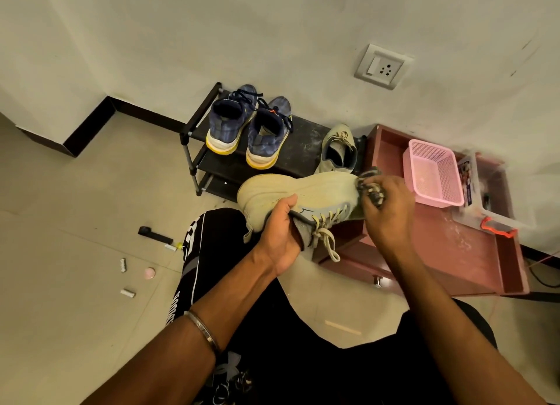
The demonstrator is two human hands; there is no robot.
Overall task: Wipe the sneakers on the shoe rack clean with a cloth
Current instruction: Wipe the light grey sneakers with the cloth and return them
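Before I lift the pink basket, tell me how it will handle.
The pink basket looks like thin mesh plastic, so probably light and slightly flexible at the rim. It seems to hold nothing, so it may slide easily on the red tray if nudged. Its wide base makes tipping unlikely.

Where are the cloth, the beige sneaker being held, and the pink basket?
cloth [371, 189]: head view, bunched part at the right hand's fingers.
beige sneaker [306, 192]: head view, its side wall.
pink basket [448, 174]: head view, right mesh wall.

The beige mesh sneaker [306, 192] hides the black metal shoe rack's [303, 135] lower shelves — small floor bits left of the rack stay unidentifiable.
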